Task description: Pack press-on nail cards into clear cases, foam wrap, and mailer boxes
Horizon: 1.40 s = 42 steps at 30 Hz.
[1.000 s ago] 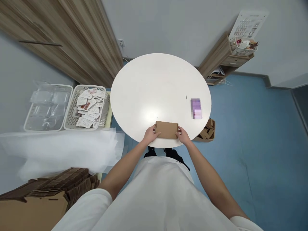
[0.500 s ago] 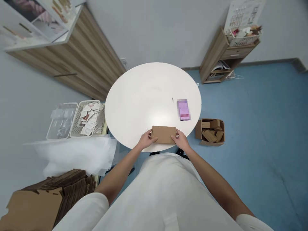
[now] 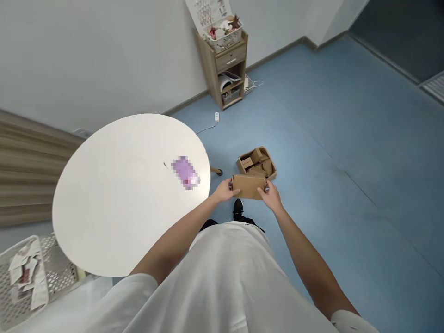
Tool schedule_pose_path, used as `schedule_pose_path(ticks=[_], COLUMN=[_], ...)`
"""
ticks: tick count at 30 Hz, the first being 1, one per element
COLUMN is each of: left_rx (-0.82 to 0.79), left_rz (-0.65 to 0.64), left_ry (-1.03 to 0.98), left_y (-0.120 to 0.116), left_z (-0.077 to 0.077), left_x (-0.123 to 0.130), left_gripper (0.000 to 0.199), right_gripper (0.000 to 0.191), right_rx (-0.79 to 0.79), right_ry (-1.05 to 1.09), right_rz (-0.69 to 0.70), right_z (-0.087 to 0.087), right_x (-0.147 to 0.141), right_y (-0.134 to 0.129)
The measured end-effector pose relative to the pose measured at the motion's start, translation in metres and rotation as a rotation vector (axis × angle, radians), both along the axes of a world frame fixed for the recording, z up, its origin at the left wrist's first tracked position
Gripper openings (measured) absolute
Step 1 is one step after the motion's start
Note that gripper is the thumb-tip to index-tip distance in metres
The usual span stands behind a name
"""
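A small closed cardboard box [image 3: 248, 187] is held level between my two hands, past the table's right edge and over the floor. My left hand [image 3: 225, 190] grips its left end, thumb on top. At its right end, my right hand [image 3: 271, 196] grips it the same way. Just beyond it on the floor stands a larger open carton [image 3: 274, 173] with several small cardboard boxes [image 3: 258, 155] inside. The held box hides part of the carton's near side.
The round white table [image 3: 121, 185] bears a blurred purple item [image 3: 185, 172] and a tiny dark object [image 3: 165, 165]. By the wall stands a wooden cabinet [image 3: 208, 60] with a basket [image 3: 225, 41] on top. A white basket of packets [image 3: 40, 277] is at lower left. A cable with a white plug end [image 3: 217, 117] lies on the floor.
My view has turned right. Both hands have carried the cardboard box off the table's front edge, rightward to beside the open carton.
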<state>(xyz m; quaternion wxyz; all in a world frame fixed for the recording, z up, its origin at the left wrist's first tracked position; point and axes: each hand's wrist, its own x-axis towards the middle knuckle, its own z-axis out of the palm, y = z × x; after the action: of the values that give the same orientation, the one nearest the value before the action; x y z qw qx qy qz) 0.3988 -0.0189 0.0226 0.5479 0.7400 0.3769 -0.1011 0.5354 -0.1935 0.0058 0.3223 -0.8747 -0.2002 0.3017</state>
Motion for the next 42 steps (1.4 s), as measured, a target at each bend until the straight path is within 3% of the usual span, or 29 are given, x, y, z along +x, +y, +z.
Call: schedule_pose_path(ticks=[4,7,10,13,16,19,22,27,31,35,38,42], left_rx=[-0.21,-0.192,-0.149,-0.143,-0.186,-0.193,-0.143,-0.064,-0.024,-0.008,-0.013,0.004], left_rz=[0.005,-0.029,-0.056,-0.053,-0.012,0.112,0.291,0.591,0.801,0.981,1.107,1.227], left_ry=[-0.166,-0.277,-0.238,-0.109,-0.035,-0.039,-0.052,-0.106,-0.13,-0.146,-0.14,-0.143], left_y=[0.004,0.007,0.006,0.002,0.003,0.01,0.02,0.021,0.008,-0.01,-0.023,-0.037], left_z=[-0.005,-0.005,-0.004,-0.004,-0.001,0.008,0.021,0.036,0.029,0.017,0.014,0.016], left_x=[0.061,0.091,0.097,0.075,0.031,-0.024,-0.088,-0.21,-0.303,-0.379,-0.422,-0.462], left_gripper=[0.065,0.066,0.065,0.062,0.057,0.054,0.05,0.045,0.044,0.042,0.041,0.041], right_gripper=[0.073,0.084,0.085,0.08,0.07,0.062,0.056,0.049,0.044,0.039,0.035,0.032], right_rx=[0.175,0.253,0.201,0.139,0.084,0.108,0.22,0.327,0.32,0.259,0.204,0.145], right_ry=[0.065,0.102,0.139,0.186,0.172,0.152,0.147,0.186,0.235,0.287,0.315,0.318], right_rz=[-0.108,-0.148,-0.198,-0.221,-0.222,-0.175,-0.033,0.384,0.644,0.836,0.977,1.141], right_z=[0.002,0.004,0.001,-0.006,-0.014,-0.018,-0.009,0.031,0.05,0.047,0.044,0.05], right_x=[0.045,0.063,0.061,0.045,0.022,-0.006,-0.043,-0.14,-0.227,-0.297,-0.334,-0.365], right_y=[-0.011,-0.012,-0.015,-0.023,-0.029,-0.015,0.025,0.104,0.134,0.14,0.143,0.155])
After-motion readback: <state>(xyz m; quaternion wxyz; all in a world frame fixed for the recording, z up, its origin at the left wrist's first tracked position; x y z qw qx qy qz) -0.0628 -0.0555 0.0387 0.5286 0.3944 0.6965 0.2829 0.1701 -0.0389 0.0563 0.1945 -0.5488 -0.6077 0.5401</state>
